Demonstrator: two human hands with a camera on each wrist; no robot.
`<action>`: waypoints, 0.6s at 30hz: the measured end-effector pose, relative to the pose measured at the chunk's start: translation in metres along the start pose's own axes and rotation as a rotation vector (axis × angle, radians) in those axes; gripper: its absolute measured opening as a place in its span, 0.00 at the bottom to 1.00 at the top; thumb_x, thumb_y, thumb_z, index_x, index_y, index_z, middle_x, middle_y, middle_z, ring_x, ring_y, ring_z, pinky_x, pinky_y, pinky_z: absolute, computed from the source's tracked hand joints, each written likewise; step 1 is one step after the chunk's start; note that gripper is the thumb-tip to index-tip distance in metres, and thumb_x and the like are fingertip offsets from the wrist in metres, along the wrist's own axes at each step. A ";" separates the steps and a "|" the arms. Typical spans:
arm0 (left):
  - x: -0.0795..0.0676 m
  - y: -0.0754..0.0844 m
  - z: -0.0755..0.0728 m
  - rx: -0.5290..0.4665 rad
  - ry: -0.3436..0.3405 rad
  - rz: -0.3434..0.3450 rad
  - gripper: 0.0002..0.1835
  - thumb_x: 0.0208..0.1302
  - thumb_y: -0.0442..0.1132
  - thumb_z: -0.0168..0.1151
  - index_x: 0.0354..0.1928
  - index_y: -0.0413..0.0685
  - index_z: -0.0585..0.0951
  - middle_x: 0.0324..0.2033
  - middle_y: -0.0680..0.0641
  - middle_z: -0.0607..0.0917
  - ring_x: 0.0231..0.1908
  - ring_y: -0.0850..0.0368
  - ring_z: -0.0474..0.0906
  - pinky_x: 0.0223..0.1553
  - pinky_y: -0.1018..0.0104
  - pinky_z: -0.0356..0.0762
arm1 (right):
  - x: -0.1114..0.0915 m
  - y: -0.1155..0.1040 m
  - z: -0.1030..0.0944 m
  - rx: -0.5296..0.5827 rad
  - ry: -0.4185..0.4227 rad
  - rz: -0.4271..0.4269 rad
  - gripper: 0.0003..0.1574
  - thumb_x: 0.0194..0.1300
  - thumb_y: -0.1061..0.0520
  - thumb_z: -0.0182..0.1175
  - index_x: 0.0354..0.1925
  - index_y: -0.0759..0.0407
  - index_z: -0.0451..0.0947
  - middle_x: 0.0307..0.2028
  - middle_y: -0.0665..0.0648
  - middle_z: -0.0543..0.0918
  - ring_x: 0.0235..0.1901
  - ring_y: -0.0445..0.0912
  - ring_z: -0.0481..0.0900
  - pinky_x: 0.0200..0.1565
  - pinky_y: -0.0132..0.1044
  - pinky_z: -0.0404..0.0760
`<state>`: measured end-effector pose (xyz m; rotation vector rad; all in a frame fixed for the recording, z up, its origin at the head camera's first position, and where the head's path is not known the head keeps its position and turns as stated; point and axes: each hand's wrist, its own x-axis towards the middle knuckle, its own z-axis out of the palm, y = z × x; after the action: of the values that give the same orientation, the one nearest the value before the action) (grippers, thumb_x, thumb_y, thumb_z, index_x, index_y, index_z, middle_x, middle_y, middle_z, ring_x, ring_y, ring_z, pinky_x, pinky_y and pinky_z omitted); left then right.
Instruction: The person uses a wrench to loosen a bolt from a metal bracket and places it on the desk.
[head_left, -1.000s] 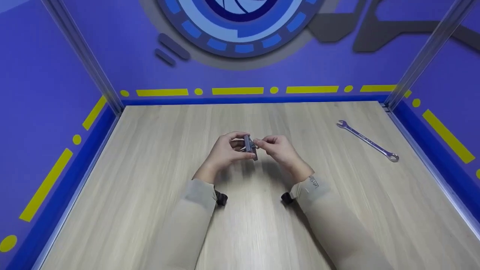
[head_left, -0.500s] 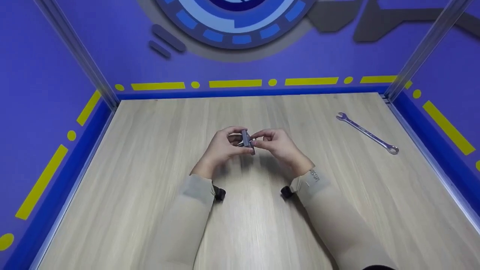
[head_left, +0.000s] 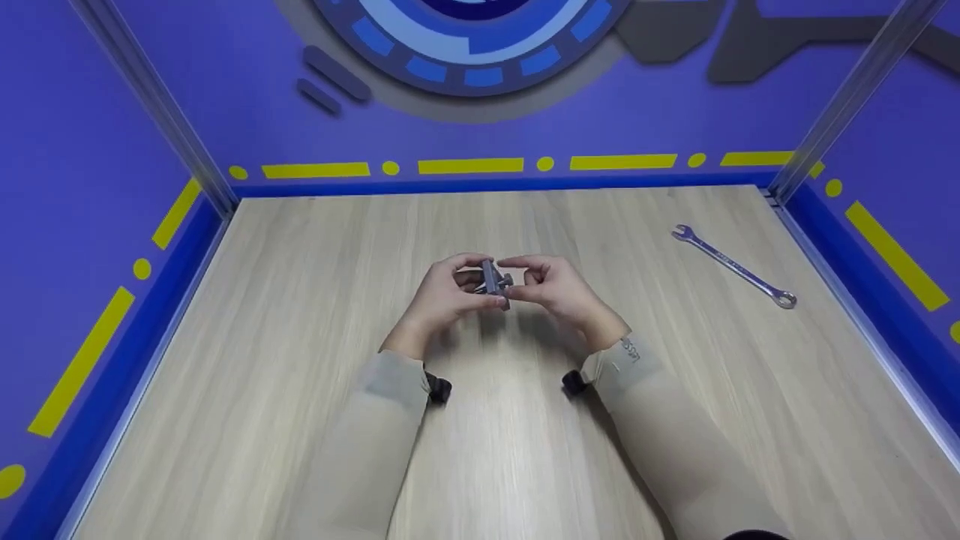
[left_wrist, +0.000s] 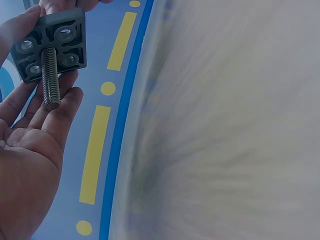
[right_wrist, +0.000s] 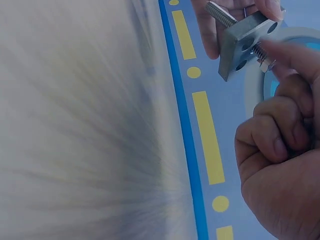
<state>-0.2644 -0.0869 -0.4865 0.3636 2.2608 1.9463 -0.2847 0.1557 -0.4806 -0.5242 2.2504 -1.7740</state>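
My left hand (head_left: 442,296) holds a small grey square plate (head_left: 490,277) by its edges above the table, thumb on one edge and fingers on the opposite one. The left wrist view shows the plate's ribbed face with corner holes and a long threaded bolt (left_wrist: 50,82) sticking out of its middle. From the other face the bolt's hex head (right_wrist: 266,65) stands off on a short stretch of thread. My right hand (head_left: 562,292) is at this head, index finger stretched past one side and thumb on the other, with a gap between them; its remaining fingers are curled in.
A combination wrench (head_left: 735,267) lies at the right on the wooden table (head_left: 300,315). Blue panels (head_left: 480,135) with yellow markings enclose the table at the back and both sides.
The right thumb and index finger were together at the bolt head and have spread apart, so the head now shows between them. The left hand keeps its hold; the view has tilted down slightly.
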 end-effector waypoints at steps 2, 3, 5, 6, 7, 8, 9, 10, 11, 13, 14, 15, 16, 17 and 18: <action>0.000 0.000 0.001 -0.012 0.000 0.001 0.42 0.57 0.32 0.89 0.74 0.41 0.81 0.67 0.40 0.89 0.67 0.44 0.90 0.67 0.56 0.91 | 0.001 0.000 0.001 -0.006 0.009 0.007 0.24 0.75 0.58 0.75 0.66 0.59 0.89 0.24 0.44 0.75 0.27 0.39 0.69 0.31 0.30 0.67; 0.000 0.000 0.002 -0.016 0.001 0.004 0.42 0.57 0.32 0.89 0.74 0.42 0.82 0.66 0.40 0.89 0.67 0.44 0.90 0.67 0.57 0.91 | 0.001 0.000 0.001 -0.006 0.018 0.014 0.22 0.76 0.55 0.75 0.64 0.60 0.89 0.27 0.43 0.78 0.29 0.39 0.71 0.34 0.30 0.69; 0.000 -0.001 0.002 -0.026 0.000 0.012 0.42 0.57 0.31 0.89 0.74 0.40 0.81 0.66 0.39 0.89 0.66 0.44 0.90 0.66 0.57 0.91 | 0.002 0.001 0.003 -0.020 0.044 0.033 0.19 0.79 0.50 0.73 0.57 0.63 0.91 0.30 0.43 0.80 0.33 0.40 0.73 0.37 0.32 0.71; 0.000 -0.001 0.003 -0.031 -0.002 0.016 0.42 0.57 0.31 0.89 0.74 0.40 0.81 0.66 0.39 0.89 0.66 0.44 0.90 0.66 0.58 0.91 | 0.002 0.002 0.004 -0.030 0.058 0.043 0.19 0.80 0.48 0.72 0.52 0.65 0.91 0.30 0.43 0.81 0.34 0.41 0.73 0.38 0.32 0.71; -0.001 -0.001 0.003 -0.034 -0.002 0.020 0.42 0.57 0.31 0.89 0.74 0.39 0.81 0.66 0.39 0.90 0.66 0.44 0.90 0.66 0.58 0.91 | 0.003 0.002 0.005 -0.042 0.070 0.052 0.21 0.80 0.47 0.71 0.47 0.66 0.91 0.30 0.42 0.81 0.34 0.41 0.74 0.38 0.32 0.71; -0.001 -0.001 0.003 -0.038 -0.003 0.021 0.42 0.57 0.30 0.89 0.74 0.39 0.81 0.65 0.38 0.90 0.66 0.44 0.90 0.66 0.58 0.91 | 0.003 0.002 0.006 -0.054 0.079 0.059 0.23 0.80 0.46 0.71 0.44 0.68 0.90 0.29 0.42 0.80 0.34 0.41 0.73 0.37 0.32 0.71; -0.001 -0.001 0.003 -0.042 -0.004 0.021 0.42 0.57 0.30 0.89 0.74 0.39 0.81 0.65 0.38 0.90 0.66 0.44 0.90 0.66 0.58 0.91 | 0.003 0.003 0.006 -0.073 0.088 0.069 0.26 0.80 0.45 0.71 0.41 0.69 0.89 0.27 0.43 0.77 0.32 0.42 0.71 0.34 0.33 0.68; -0.001 -0.001 0.003 -0.045 -0.004 0.020 0.42 0.57 0.30 0.89 0.74 0.39 0.81 0.65 0.38 0.90 0.66 0.44 0.90 0.67 0.58 0.91 | 0.003 0.003 0.006 -0.095 0.093 0.075 0.27 0.80 0.45 0.71 0.39 0.70 0.89 0.25 0.43 0.74 0.30 0.42 0.69 0.32 0.33 0.66; -0.002 -0.002 0.003 -0.048 -0.004 0.017 0.41 0.57 0.30 0.89 0.74 0.40 0.82 0.65 0.38 0.90 0.66 0.44 0.90 0.67 0.57 0.91 | 0.003 0.003 0.006 -0.106 0.094 0.079 0.29 0.80 0.44 0.71 0.38 0.71 0.88 0.23 0.43 0.72 0.28 0.42 0.67 0.30 0.33 0.64; -0.002 -0.002 0.003 -0.051 -0.004 0.012 0.41 0.57 0.30 0.89 0.73 0.41 0.82 0.65 0.38 0.90 0.66 0.44 0.90 0.67 0.57 0.91 | 0.003 0.003 0.006 -0.110 0.089 0.077 0.28 0.80 0.45 0.72 0.38 0.72 0.89 0.22 0.42 0.72 0.28 0.42 0.67 0.30 0.32 0.64; -0.002 -0.002 0.002 -0.050 -0.002 0.010 0.41 0.57 0.30 0.89 0.73 0.42 0.83 0.65 0.38 0.90 0.66 0.44 0.90 0.67 0.57 0.91 | 0.003 0.003 0.006 -0.097 0.084 0.073 0.26 0.79 0.47 0.72 0.40 0.72 0.89 0.23 0.42 0.74 0.29 0.42 0.68 0.30 0.32 0.65; -0.002 -0.002 0.002 -0.049 0.000 0.010 0.41 0.57 0.30 0.89 0.73 0.43 0.83 0.65 0.38 0.90 0.66 0.44 0.90 0.68 0.57 0.91 | 0.003 0.003 0.006 -0.075 0.076 0.069 0.23 0.79 0.49 0.73 0.41 0.71 0.90 0.23 0.42 0.77 0.30 0.42 0.70 0.32 0.32 0.67; -0.002 -0.002 0.001 -0.047 0.003 0.010 0.40 0.57 0.30 0.89 0.73 0.43 0.83 0.65 0.38 0.90 0.66 0.44 0.90 0.68 0.57 0.91 | 0.003 0.003 0.006 -0.050 0.068 0.061 0.20 0.78 0.51 0.74 0.43 0.70 0.91 0.24 0.42 0.80 0.31 0.43 0.72 0.34 0.32 0.70; -0.002 -0.002 0.001 -0.045 0.005 0.010 0.40 0.57 0.30 0.89 0.73 0.44 0.83 0.65 0.39 0.90 0.67 0.44 0.90 0.68 0.56 0.90 | 0.002 0.002 0.006 -0.021 0.061 0.054 0.18 0.77 0.53 0.74 0.46 0.70 0.91 0.25 0.43 0.82 0.32 0.43 0.73 0.36 0.31 0.72; -0.002 -0.002 0.000 -0.042 0.007 0.010 0.40 0.57 0.30 0.89 0.73 0.44 0.83 0.65 0.39 0.90 0.67 0.44 0.90 0.68 0.56 0.90 | 0.002 0.002 0.006 0.006 0.053 0.047 0.16 0.76 0.55 0.75 0.48 0.70 0.91 0.26 0.43 0.83 0.32 0.42 0.74 0.37 0.31 0.73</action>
<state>-0.2630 -0.0876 -0.4890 0.3642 2.2220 1.9998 -0.2845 0.1498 -0.4841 -0.4236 2.2718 -1.7919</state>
